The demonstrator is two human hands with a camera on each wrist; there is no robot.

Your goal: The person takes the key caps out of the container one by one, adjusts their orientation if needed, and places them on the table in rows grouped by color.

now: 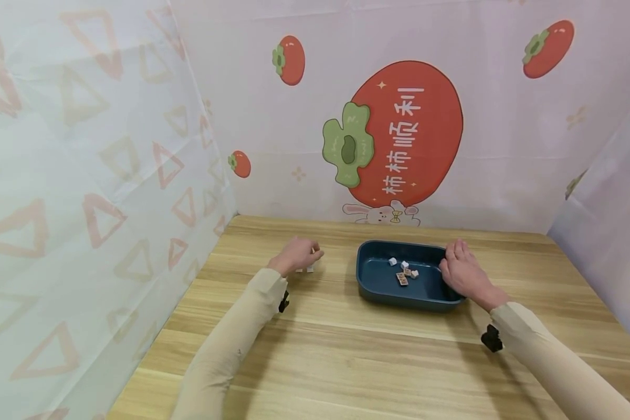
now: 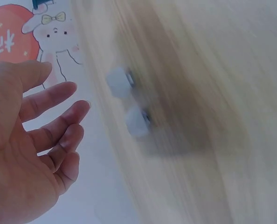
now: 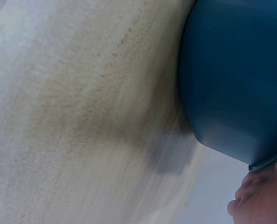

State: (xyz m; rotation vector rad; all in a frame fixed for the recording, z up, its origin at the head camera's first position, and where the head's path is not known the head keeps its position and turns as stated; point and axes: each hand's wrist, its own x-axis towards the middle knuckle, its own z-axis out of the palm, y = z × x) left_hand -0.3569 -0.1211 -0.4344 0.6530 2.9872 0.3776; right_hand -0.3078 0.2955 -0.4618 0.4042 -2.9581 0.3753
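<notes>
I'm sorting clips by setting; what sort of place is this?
Probably a makeshift tabletop filming booth: a pale red-fruit-printed backdrop, a white triangle-printed side sheet and a light-brown wood-grain tabletop.

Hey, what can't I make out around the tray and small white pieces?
- Head view: left grip partly hides two white pieces.
- Head view: patterns on the brown pieces, too small.
- Left wrist view: dark marks on white pieces, blurred.
- Right wrist view: tray wall hides the inside; frame edge crops right grip.
</notes>
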